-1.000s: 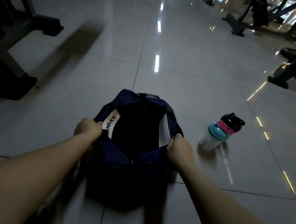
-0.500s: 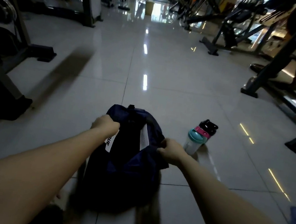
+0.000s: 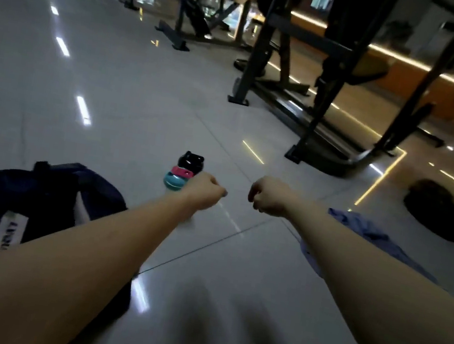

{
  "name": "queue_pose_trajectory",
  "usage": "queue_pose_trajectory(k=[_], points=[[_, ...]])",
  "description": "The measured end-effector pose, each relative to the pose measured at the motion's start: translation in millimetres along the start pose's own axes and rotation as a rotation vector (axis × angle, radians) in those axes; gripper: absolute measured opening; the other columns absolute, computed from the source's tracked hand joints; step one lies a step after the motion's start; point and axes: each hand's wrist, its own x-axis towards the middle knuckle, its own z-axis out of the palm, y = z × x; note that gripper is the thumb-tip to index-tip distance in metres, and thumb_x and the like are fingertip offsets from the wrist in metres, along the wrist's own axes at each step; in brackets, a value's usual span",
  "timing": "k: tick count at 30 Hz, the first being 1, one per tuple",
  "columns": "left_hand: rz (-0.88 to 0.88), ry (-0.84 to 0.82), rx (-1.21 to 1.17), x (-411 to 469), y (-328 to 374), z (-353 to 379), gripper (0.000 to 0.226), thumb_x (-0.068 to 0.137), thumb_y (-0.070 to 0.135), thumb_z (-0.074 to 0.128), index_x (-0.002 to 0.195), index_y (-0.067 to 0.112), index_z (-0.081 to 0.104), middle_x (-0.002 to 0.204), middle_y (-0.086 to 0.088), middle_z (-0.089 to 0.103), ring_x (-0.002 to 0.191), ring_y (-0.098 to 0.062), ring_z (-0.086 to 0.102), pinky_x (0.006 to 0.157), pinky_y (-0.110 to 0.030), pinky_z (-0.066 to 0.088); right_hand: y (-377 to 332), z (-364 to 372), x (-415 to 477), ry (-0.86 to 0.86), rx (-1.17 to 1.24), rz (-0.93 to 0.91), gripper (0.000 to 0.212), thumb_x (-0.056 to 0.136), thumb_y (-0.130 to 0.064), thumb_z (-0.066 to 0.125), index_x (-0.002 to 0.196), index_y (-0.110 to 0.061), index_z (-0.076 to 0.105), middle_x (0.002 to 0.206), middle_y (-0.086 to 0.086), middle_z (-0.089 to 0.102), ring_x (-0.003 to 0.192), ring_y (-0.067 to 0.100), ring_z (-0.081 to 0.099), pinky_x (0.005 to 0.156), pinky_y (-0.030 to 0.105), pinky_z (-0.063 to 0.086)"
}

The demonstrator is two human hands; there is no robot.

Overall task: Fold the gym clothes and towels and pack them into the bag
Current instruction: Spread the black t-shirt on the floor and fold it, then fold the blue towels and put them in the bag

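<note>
The left hand (image 3: 205, 193) and right hand (image 3: 269, 197) have released the navy gym bag (image 3: 38, 202), now at left, and hover curled, empty, near the blue garment (image 3: 359, 224), likely folded next

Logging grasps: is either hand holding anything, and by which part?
Nothing: the left hand and right hand are empty fists, clear of the bag.

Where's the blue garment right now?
Head view, right side: the blue garment lies crumpled on the floor, partly hidden behind the right forearm, with a dark rounded lump beyond it.
</note>
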Motion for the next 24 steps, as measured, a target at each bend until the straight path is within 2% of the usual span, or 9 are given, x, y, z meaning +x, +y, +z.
queue_pose_trajectory(k=[4, 6, 8, 11, 13, 15, 17, 21, 24], points=[[0.058, -0.085, 0.024, 26.3, 18.9, 70.1, 0.015, 0.091, 0.027, 0.069, 0.092, 0.012, 0.069, 0.086, -0.004, 0.067, 0.083, -0.022, 0.063, 0.072, -0.032, 0.049, 86.5, 14.7, 13.6, -0.029, -0.004, 0.095, 0.024, 0.09, -0.009, 0.054, 0.104, -0.012, 0.074, 0.105, 0.008, 0.072, 0.098, 0.028, 0.066, 0.081, 0.033, 0.052], [0.07, -0.125, 0.075, 38.9, 24.5, 104.7, 0.016, 0.09, 0.03, 0.069, 0.093, 0.014, 0.07, 0.088, -0.002, 0.068, 0.083, -0.019, 0.063, 0.069, -0.029, 0.048, 132.7, 23.2, 20.5, -0.051, -0.064, 0.145, 0.018, 0.089, -0.01, 0.054, 0.085, -0.013, 0.071, 0.092, 0.007, 0.067, 0.091, 0.028, 0.062, 0.073, 0.028, 0.042], [0.084, -0.174, 0.151, 55.0, 30.8, 139.2, 0.016, 0.091, 0.03, 0.068, 0.094, 0.014, 0.069, 0.089, -0.002, 0.069, 0.082, -0.018, 0.062, 0.063, -0.026, 0.045, 183.7, 35.3, 31.0, -0.085, -0.082, 0.18, 0.015, 0.088, -0.009, 0.054, 0.074, -0.014, 0.059, 0.081, 0.009, 0.058, 0.082, 0.028, 0.057, 0.071, 0.03, 0.044], [0.092, -0.224, 0.188, 79.4, 39.4, 188.6, 0.016, 0.092, 0.027, 0.067, 0.095, 0.012, 0.067, 0.09, -0.006, 0.069, 0.086, -0.024, 0.065, 0.074, -0.034, 0.053, 252.5, 52.0, 39.0, -0.147, -0.045, 0.281, 0.007, 0.091, -0.017, 0.059, 0.093, -0.013, 0.064, 0.093, 0.008, 0.063, 0.087, 0.029, 0.06, 0.084, 0.039, 0.055], [0.102, -0.273, 0.212, 100.4, 49.1, 235.0, 0.016, 0.092, 0.025, 0.065, 0.097, 0.01, 0.066, 0.091, -0.008, 0.069, 0.087, -0.027, 0.065, 0.08, -0.038, 0.054, 302.0, 59.5, 36.5, -0.143, -0.017, 0.369, 0.016, 0.095, -0.016, 0.056, 0.109, -0.011, 0.063, 0.108, 0.012, 0.064, 0.093, 0.03, 0.06, 0.081, 0.039, 0.052], [0.113, -0.336, 0.24, 119.5, 56.3, 279.3, 0.016, 0.091, 0.025, 0.063, 0.1, 0.011, 0.063, 0.092, -0.008, 0.067, 0.086, -0.026, 0.064, 0.08, -0.038, 0.054, 350.8, 69.5, 31.9, -0.099, -0.018, 0.441, 0.033, 0.097, -0.013, 0.052, 0.13, -0.011, 0.052, 0.132, 0.017, 0.054, 0.102, 0.034, 0.056, 0.076, 0.04, 0.046], [0.129, -0.41, 0.259, 135.4, 59.5, 317.5, 0.023, 0.091, 0.024, 0.062, 0.111, 0.013, 0.062, 0.098, -0.008, 0.067, 0.089, -0.026, 0.064, 0.084, -0.041, 0.055, 391.5, 80.9, 29.4, -0.068, -0.028, 0.503, 0.058, 0.098, -0.016, 0.052, 0.152, -0.017, 0.03, 0.155, 0.016, 0.031, 0.124, 0.039, 0.048, 0.086, 0.045, 0.047], [0.289, -0.476, 0.413, 172.4, 63.1, 374.3, 0.052, 0.091, 0.026, 0.068, 0.138, 0.011, 0.053, 0.135, -0.017, 0.058, 0.116, -0.035, 0.059, 0.095, -0.043, 0.051, 443.8, 95.6, 47.6, -0.048, -0.086, 0.568, 0.081, 0.098, -0.017, 0.057, 0.16, -0.024, 0.005, 0.167, 0.013, 0.0, 0.148, 0.042, 0.02, 0.109, 0.055, 0.035], [0.437, -0.482, 0.612, 206.4, 65.0, 410.2, 0.091, 0.084, 0.044, 0.075, 0.158, 0.019, 0.028, 0.16, -0.012, 0.033, 0.142, -0.036, 0.037, 0.11, -0.047, 0.04, 472.5, 106.9, 62.3, -0.093, -0.071, 0.611, 0.092, 0.098, -0.018, 0.057, 0.16, -0.026, -0.01, 0.168, 0.011, 0.002, 0.151, 0.041, 0.012, 0.117, 0.06, 0.024]])
